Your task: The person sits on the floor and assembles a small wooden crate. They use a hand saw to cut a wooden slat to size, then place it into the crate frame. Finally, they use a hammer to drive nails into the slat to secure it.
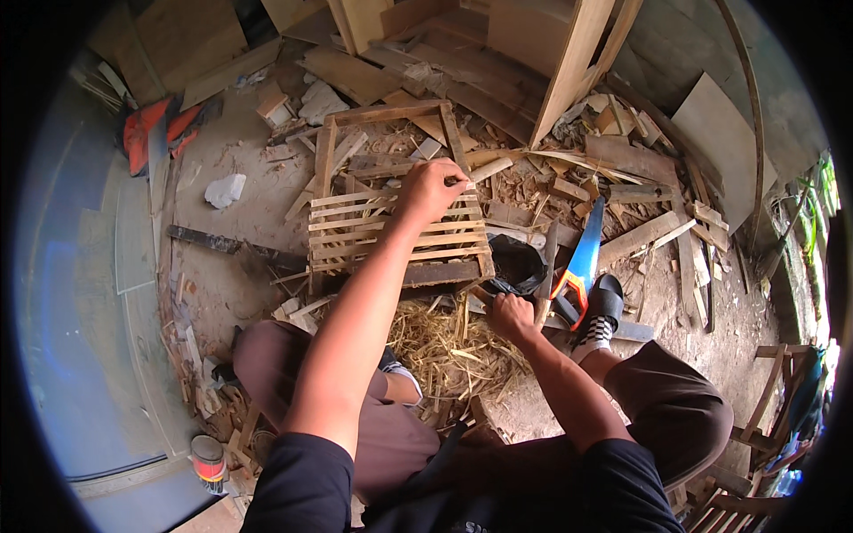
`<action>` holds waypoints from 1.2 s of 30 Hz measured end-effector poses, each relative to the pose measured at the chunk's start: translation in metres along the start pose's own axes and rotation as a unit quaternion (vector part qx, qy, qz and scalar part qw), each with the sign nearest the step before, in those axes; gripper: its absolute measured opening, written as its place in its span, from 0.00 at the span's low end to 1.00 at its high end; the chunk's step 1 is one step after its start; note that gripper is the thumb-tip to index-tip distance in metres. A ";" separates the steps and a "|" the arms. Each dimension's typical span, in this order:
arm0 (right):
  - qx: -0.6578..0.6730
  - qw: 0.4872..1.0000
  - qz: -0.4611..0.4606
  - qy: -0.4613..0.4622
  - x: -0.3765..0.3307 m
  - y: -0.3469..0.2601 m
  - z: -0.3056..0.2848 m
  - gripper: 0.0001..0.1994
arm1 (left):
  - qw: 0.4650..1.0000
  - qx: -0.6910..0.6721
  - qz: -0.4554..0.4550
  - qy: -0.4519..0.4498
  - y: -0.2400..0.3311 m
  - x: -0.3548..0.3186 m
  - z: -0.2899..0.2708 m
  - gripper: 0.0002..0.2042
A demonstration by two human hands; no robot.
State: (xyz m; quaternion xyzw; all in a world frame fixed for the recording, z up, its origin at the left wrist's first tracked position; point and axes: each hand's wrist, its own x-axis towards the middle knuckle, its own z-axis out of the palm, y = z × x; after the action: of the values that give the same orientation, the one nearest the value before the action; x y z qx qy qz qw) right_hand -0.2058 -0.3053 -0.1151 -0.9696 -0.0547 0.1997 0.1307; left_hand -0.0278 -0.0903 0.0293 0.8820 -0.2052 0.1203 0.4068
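A wooden frame (326, 160) with several thin slats laid across its near half stands in front of me. My left hand (431, 190) is over its right side, fingers curled in a pinch; whatever they hold is too small to make out. Beside the frame's near right corner, my right hand (514, 317) is closed in a fist. A dark piece shows at its left, but I cannot tell what it is. Just beyond that hand sits a black plastic bag (518, 263). To its right a handsaw (584, 253) with a blue blade and orange handle leans upright.
Straw-like wood shavings (453, 351) lie between my legs. Scrap boards (640, 238) cover the floor on the right, and larger planks (355, 75) lie behind the frame. A dark wooden bar (233, 245) lies at left. A red tin (208, 458) stands at lower left.
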 end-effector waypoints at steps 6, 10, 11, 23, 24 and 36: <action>0.034 0.994 0.106 0.003 -0.006 -0.029 -0.009 0.18 | 1.000 -0.003 -0.016 -0.002 0.007 0.000 0.001 0.06; -0.003 0.997 0.083 -0.008 -0.010 -0.038 -0.015 0.17 | 1.000 -0.013 -0.010 -0.010 0.004 0.000 -0.002 0.06; -0.018 0.997 0.069 -0.012 -0.008 -0.037 -0.018 0.17 | 1.000 -0.019 -0.007 -0.015 0.004 0.001 -0.002 0.05; -0.064 0.997 0.039 -0.026 -0.015 -0.036 -0.023 0.28 | 1.000 -0.016 -0.012 0.000 -0.001 0.002 -0.004 0.07; -0.072 0.997 0.023 -0.029 -0.013 -0.034 -0.026 0.28 | 1.000 -0.017 -0.014 0.001 -0.003 0.003 -0.005 0.07; -0.046 0.997 -0.055 0.019 0.000 -0.002 -0.016 0.19 | 1.000 -0.004 -0.021 -0.001 -0.003 -0.002 -0.005 0.07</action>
State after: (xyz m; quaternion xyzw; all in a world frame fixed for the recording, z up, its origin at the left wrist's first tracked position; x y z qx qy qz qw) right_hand -0.1997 -0.3072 -0.1006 -0.9737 -0.1146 0.1710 0.0980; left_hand -0.0278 -0.0838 0.0298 0.8846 -0.1872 0.1103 0.4127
